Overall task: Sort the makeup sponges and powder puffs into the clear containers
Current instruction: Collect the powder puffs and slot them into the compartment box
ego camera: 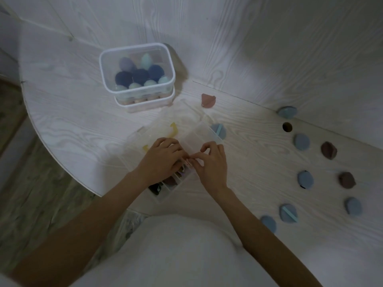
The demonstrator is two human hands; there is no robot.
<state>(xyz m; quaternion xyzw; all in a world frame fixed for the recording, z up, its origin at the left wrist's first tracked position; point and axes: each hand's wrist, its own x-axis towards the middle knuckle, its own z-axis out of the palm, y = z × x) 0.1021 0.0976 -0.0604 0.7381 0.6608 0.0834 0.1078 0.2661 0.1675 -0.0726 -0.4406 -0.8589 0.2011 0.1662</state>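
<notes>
A flat clear compartment box (186,125) with yellow clips (173,130) lies at the table's middle. Its near compartments (165,186) hold dark and brownish pieces. My left hand (159,160) lies curled over the box. My right hand (210,162) is beside it, and the fingertips of both meet over one compartment; what they pinch is hidden. Two stacked clear tubs (132,47) stand behind, the upper one full of blue, purple and mint sponges (141,76). Several blue puffs (302,141) and brown puffs (329,150) lie loose on the right.
A pink puff (208,101) and a blue strapped puff (218,131) lie just behind the box. A round cable hole (287,126) sits in the tabletop. White wall panels close the back and right. The table's curved edge (62,162) drops to the floor on the left.
</notes>
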